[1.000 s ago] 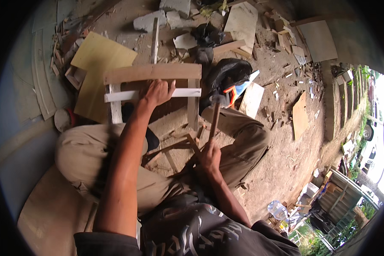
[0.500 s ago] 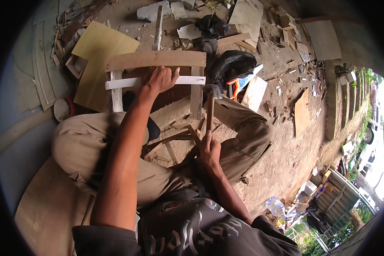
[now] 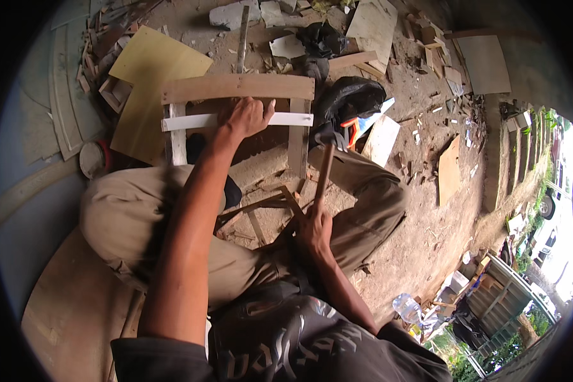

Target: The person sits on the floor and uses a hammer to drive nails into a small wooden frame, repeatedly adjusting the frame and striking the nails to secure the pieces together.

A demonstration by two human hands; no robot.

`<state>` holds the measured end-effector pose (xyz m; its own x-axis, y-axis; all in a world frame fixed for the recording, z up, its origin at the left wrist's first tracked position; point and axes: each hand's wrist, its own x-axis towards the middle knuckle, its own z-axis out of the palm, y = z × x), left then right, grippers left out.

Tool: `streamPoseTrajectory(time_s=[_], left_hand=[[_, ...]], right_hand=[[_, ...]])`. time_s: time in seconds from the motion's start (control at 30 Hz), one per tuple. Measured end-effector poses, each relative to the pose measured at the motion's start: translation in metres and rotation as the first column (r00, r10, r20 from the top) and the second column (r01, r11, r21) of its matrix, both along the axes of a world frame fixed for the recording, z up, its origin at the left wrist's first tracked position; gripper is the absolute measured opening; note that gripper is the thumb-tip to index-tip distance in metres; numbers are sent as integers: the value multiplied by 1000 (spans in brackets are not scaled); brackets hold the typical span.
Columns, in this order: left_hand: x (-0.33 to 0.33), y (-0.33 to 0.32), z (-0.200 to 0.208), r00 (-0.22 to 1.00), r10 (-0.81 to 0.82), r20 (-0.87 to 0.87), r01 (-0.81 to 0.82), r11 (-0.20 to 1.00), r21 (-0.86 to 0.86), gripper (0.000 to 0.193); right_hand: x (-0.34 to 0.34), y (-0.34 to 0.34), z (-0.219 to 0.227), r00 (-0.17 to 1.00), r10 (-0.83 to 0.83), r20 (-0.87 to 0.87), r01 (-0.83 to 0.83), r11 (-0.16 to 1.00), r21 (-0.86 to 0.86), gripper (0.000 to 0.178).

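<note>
A small wooden frame stands before me: a curved brown top rail [image 3: 200,90] across two upright legs, with a white slat [image 3: 191,122] lying across them lower down. My left hand [image 3: 247,118] is closed over the middle of that slat, its fingertips hidden behind it. What looks like a nail [image 3: 309,119] sticks up at the slat's right end. My right hand [image 3: 315,229] grips a hammer [image 3: 325,175] low on its wooden handle. The hammer's dark head, partly blurred, is just below and right of the slat's end, apart from it.
My bent legs [image 3: 130,204] flank the frame. Beyond it lie yellowish plywood [image 3: 162,63], a black plastic bag [image 3: 350,95] and wood scraps. A red-rimmed can [image 3: 94,159] stands at left. A clear plastic bottle [image 3: 407,309] lies at lower right.
The hammer has tilted, its head moving right and slightly down, away from the slat. My right hand has shifted slightly. My left hand keeps its place on the slat.
</note>
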<state>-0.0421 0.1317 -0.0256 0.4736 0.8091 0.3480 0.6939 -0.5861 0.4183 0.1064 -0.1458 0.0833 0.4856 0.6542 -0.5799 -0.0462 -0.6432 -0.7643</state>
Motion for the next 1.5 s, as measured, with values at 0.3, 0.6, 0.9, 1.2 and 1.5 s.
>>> streamPoseTrajectory(time_s=[0.3,0.6,0.9,1.2,1.5], left_hand=[[4,2,20,995,-61,-84,34,957,-289,61],[3,-3,-8,1000,-29,-2,29,993,-118,66],[1,6,2,998,-64,0,61,963,-264,67],[-6,10,-15,997,-29,-66,17,985,-169,69],[1,12,13,997,-64,32,70,960,-270,68]], right_hand=[[0,73,69,987,-49,156,-70,738,671,64],[-10,9,29,986,-118,-117,123,992,30,52],[11,52,-7,960,154,235,-245,868,432,51],[18,42,58,999,20,-42,-4,929,369,58],[18,44,-3,928,272,255,-253,962,-107,56]])
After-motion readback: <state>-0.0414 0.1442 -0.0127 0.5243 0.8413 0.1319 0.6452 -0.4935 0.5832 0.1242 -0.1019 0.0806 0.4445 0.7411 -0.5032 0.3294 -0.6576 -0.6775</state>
